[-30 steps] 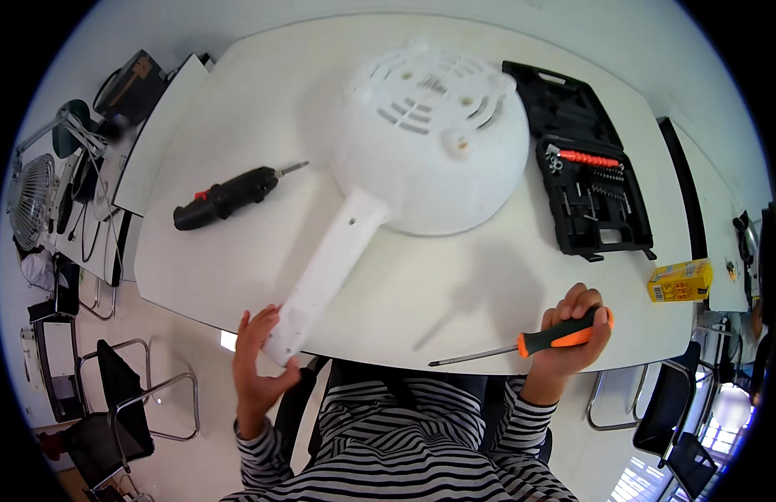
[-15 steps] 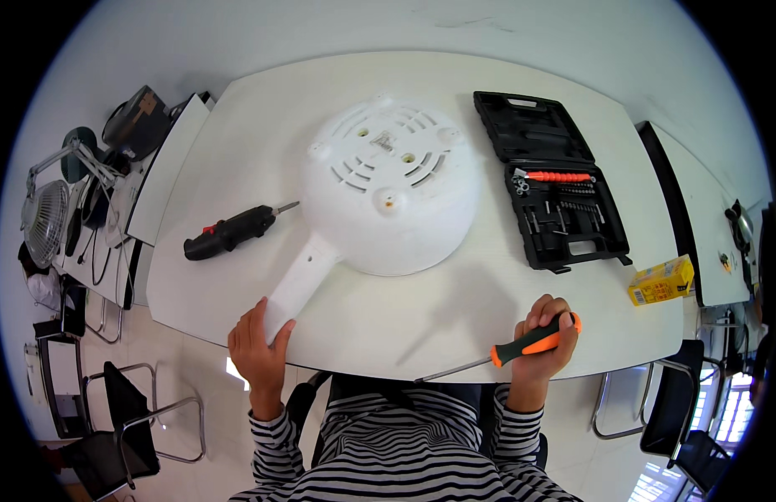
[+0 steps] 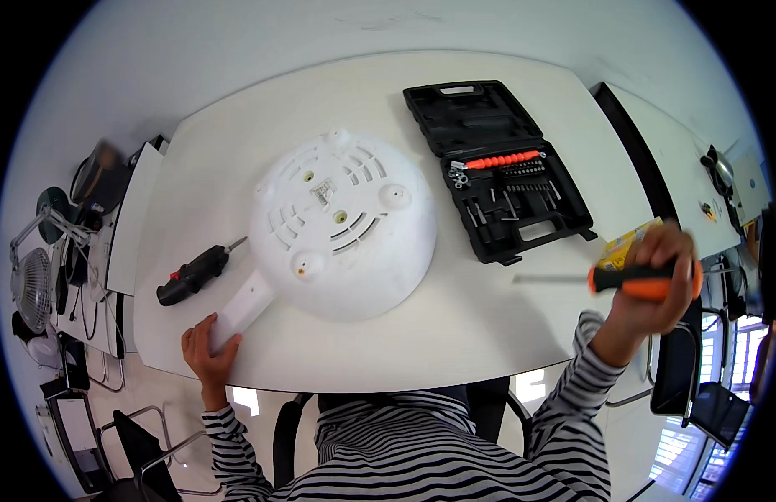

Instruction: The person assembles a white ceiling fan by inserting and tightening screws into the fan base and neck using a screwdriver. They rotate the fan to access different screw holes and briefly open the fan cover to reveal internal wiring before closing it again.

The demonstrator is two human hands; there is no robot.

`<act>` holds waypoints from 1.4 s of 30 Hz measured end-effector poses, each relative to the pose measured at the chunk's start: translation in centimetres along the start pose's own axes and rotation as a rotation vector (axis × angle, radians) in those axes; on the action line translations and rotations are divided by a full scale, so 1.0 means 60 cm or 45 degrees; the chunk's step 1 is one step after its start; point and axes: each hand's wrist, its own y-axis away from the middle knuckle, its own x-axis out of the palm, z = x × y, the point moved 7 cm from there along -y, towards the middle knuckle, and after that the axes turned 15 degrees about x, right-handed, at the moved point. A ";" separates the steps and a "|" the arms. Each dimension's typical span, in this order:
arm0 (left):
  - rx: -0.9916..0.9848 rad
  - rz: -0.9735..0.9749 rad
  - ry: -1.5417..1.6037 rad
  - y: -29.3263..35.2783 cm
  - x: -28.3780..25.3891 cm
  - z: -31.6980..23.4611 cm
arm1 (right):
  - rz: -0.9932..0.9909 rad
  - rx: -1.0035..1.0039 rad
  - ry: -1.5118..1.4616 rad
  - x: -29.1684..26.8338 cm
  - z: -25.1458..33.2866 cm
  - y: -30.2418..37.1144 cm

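A white plastic pot-shaped appliance [image 3: 363, 268] lies upside down on the table, its vented base facing up and its handle pointing toward me. My left hand [image 3: 210, 351] grips the end of that handle. Raised over the table's right side, my right hand [image 3: 655, 284] is closed around the orange and black handle of a screwdriver [image 3: 630, 281], whose shaft points left. Left of the appliance lies a black electric screwdriver [image 3: 195, 274] with a bit fitted. To the right, an open black tool case [image 3: 522, 234] holds bits, sockets and an orange-red flexible shaft [image 3: 498, 160].
A yellow box [image 3: 619, 249] stands at the table's right, partly hidden behind my right hand. Side tables flank the white table [image 3: 455, 351]; the left one carries a fan [image 3: 32, 289] and a lamp. Black chairs [image 3: 149, 448] stand on both sides.
My right hand has lifted the screwdriver up and to the right, beside the yellow box. My left hand stays on the handle. The whole view has turned, shifting the table's contents.
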 end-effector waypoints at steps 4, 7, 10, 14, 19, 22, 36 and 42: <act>0.228 -0.006 -0.175 -0.027 -0.013 -0.049 | 0.080 -0.097 0.220 0.034 -0.017 -0.095; 0.336 -0.209 -0.257 -0.060 -0.057 -0.194 | 0.081 -0.030 0.277 0.059 -0.051 -0.143; 0.725 -0.195 0.559 -0.151 -0.027 -0.405 | 0.202 -0.059 0.306 0.090 -0.060 -0.159; 0.639 -0.193 0.620 -0.305 0.098 -0.536 | 0.212 -0.079 0.503 0.094 -0.054 -0.161; 0.503 0.248 0.360 -0.387 0.249 -0.573 | 0.226 -0.116 0.376 0.097 -0.035 -0.152; 0.497 0.272 0.408 -0.397 0.286 -0.575 | 0.218 -0.124 0.323 0.083 -0.027 -0.158; 0.115 0.052 1.642 -0.439 0.173 -0.527 | -0.079 -0.246 -0.165 -0.042 0.036 -0.170; 0.200 -0.057 1.695 -0.431 0.145 -0.527 | -0.166 -0.176 -0.269 -0.073 0.041 -0.169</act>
